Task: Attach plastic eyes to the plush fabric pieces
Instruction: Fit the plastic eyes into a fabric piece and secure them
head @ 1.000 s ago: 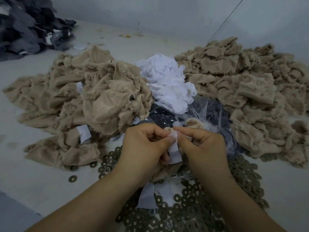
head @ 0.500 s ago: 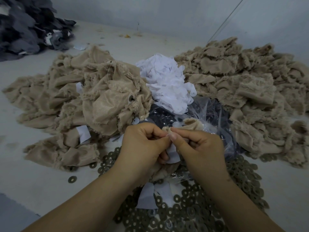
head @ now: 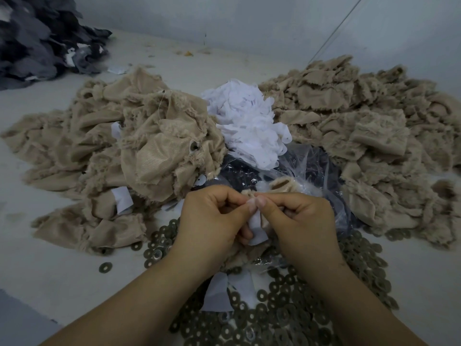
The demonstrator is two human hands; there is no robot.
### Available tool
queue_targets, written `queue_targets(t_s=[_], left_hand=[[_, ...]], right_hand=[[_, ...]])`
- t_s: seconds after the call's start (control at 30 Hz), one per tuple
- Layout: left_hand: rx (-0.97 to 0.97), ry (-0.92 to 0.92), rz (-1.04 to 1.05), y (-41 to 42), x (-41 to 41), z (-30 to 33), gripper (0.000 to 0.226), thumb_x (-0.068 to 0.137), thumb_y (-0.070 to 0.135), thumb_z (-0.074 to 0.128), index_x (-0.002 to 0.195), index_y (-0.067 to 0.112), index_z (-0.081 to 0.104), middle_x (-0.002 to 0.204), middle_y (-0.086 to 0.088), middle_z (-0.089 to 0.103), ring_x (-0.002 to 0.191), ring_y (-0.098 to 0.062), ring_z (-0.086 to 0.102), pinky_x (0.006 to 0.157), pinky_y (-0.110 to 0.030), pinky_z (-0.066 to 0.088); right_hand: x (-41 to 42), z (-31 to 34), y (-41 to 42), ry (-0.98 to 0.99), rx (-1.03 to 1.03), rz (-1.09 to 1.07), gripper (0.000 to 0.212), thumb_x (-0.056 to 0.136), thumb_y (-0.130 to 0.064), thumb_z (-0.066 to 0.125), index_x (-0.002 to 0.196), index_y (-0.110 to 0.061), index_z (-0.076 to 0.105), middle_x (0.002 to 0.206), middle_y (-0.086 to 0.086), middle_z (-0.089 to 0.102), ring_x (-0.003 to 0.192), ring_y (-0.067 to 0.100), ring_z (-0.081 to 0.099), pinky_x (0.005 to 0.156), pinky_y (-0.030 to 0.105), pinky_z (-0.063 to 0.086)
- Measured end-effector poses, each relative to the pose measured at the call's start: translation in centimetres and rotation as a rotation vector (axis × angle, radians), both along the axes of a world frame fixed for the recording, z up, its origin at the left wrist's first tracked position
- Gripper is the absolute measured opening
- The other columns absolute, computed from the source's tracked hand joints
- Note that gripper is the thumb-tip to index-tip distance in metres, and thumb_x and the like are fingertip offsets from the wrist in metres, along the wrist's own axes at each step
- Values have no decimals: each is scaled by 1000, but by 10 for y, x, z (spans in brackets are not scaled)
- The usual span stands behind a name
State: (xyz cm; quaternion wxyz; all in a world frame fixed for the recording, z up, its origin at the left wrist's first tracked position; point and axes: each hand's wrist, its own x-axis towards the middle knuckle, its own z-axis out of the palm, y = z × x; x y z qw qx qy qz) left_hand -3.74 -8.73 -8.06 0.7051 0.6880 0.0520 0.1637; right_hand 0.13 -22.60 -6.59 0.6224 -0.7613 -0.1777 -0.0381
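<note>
There is a single view, from a wide-angle camera worn on the person's head. It looks forward and steeply down, close over the left hand and right hand, whose forearms enter from the bottom edge. The pale desk fills most of the picture and runs back to a wall along the top. Straight lines bend toward the edges.

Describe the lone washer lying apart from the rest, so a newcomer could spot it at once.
Start at the tan fabric pile on the left of the table, then drop to its near edge, left of the left hand. There, on bare tabletop, lies the lone washer: a dark ring, flat, touching nothing, while the other washers crowd together.
</note>
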Motion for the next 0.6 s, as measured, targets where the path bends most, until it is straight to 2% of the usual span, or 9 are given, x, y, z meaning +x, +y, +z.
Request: queue_targets(t_s=[0.07,0.23,0.4,0.6], left_hand=[[1,8,3,0,0,0,11,84,8,75,74,11,73,54,-17,64,43,-23,61,44,-27,51],[-49,22,-24,-1,0,2,6,83,7,75,76,7,74,55,-20,65,44,-24,61,45,-28,51],[-46,26,-52,0,-2,6,13,88,4,69,76,7,74,54,-19,64,44,-23,60,46,-27,51],[-30,51,16,-3,-3,8,20,89,3,67,70,2,69,50,-19,60,41,-21,55,44,-26,47]], right_hand=[[0,0,0,21,-3,2,20,87,-12,74,77,-29,78,53,1,68,45,4,56,45,17,46],[0,1,0,5,-19,-23,28,87,-9,74,74,-34,74,60,-7,72,52,4,63,51,13,50],[-1,1,1,-3,-37,-52,26,88,-12,73,75,-34,73,61,-3,72,56,18,67,52,23,55],[-4,0,3,-90,-106,-79,35,88,-14,73,72,-43,67,57,0,67,47,19,58,44,24,47]])
